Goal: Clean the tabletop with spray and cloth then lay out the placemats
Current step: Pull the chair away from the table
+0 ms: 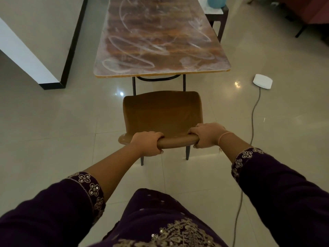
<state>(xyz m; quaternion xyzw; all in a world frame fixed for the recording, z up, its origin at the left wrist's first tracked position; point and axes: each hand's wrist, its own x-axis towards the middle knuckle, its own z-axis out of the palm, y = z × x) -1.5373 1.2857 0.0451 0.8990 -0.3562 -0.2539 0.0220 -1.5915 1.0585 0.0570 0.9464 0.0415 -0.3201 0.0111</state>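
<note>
A long brown tabletop (160,41) stretches away from me, smeared with whitish looping streaks. In front of its near end stands a brown chair (162,113), its seat a short way out from the table edge. My left hand (147,142) grips the left part of the chair's backrest top. My right hand (207,134) grips the right part of the same rail. No spray bottle, cloth or placemats show in this view.
A white wall corner with black skirting (53,82) stands at the left. A white flat device (263,81) with a grey cable (252,125) lies on the tiled floor at the right. A small side table with a blue container (216,1) stands at the far right.
</note>
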